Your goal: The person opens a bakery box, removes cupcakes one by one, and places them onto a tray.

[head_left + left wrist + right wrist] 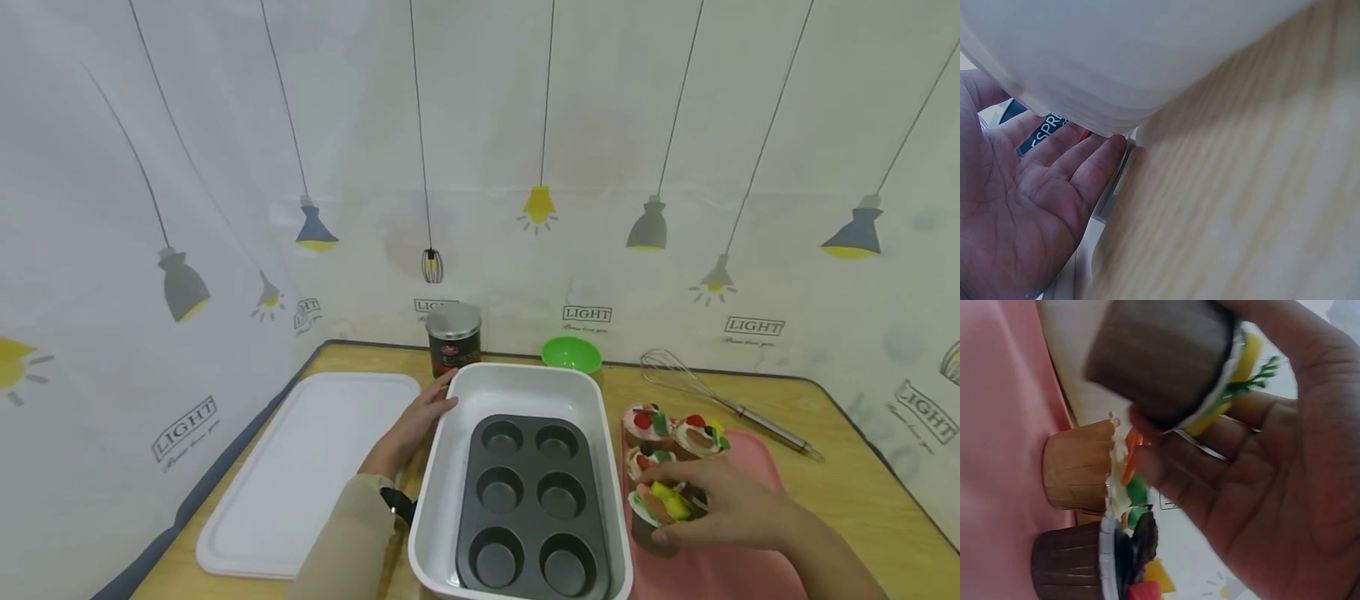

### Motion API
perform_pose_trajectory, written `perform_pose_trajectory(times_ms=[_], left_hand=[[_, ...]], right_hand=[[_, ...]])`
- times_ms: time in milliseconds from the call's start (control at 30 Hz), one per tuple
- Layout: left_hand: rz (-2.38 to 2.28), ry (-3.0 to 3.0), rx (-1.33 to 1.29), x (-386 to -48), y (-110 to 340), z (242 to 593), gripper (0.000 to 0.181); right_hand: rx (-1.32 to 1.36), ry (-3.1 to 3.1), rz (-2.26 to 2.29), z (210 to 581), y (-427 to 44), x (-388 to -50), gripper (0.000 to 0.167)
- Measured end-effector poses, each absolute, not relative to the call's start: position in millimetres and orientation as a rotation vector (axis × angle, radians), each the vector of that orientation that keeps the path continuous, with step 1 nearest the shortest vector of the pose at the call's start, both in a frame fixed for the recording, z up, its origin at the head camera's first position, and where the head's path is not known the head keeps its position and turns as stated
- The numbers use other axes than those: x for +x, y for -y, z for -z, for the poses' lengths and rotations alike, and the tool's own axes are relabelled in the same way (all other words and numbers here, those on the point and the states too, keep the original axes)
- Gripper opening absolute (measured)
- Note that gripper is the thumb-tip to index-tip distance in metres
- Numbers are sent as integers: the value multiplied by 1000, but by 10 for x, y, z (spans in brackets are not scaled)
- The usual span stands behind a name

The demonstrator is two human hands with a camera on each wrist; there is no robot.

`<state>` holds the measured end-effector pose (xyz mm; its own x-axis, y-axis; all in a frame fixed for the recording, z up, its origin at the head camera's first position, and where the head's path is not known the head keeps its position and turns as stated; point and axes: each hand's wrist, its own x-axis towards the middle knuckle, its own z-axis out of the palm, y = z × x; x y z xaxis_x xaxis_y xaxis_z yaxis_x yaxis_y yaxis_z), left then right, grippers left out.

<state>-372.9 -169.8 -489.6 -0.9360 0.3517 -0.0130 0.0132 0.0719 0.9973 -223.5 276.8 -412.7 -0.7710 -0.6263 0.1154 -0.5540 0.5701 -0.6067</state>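
My right hand point(738, 504) pinches a brown-cupped toy cupcake point(1163, 362) topped with yellow pieces and green sprigs. In the right wrist view its cup is tilted and raised off the pink tray point(742, 567). Several other decorated cupcakes point(647, 422) stand on that tray beside my fingers. At the middle, a dark six-cup muffin tin point(531, 510) lies inside a deep white pan point(615, 500), and the cups that show hold nothing. My left hand point(416, 421) rests against the pan's far left side, its fingers extended in the left wrist view.
A white board point(307, 467) lies on the left of the wooden table. Behind the pan stand a dark coffee tin point(454, 337) and a green bowl point(572, 356). A whisk point(765, 423) lies at the back right. A printed curtain surrounds the table.
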Motion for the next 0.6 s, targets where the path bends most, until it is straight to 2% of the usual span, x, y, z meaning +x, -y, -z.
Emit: perform_pose_trajectory(times_ms=[167, 600], left_hand=[[-1943, -2104, 362, -3753, 1679, 4896, 65], [-1942, -2111, 363, -3728, 1681, 4880, 64]], right_hand=[[-1023, -2550, 977, 4113, -2804, -2223, 44], [-830, -2263, 1077, 4238, -2825, -2262, 53]])
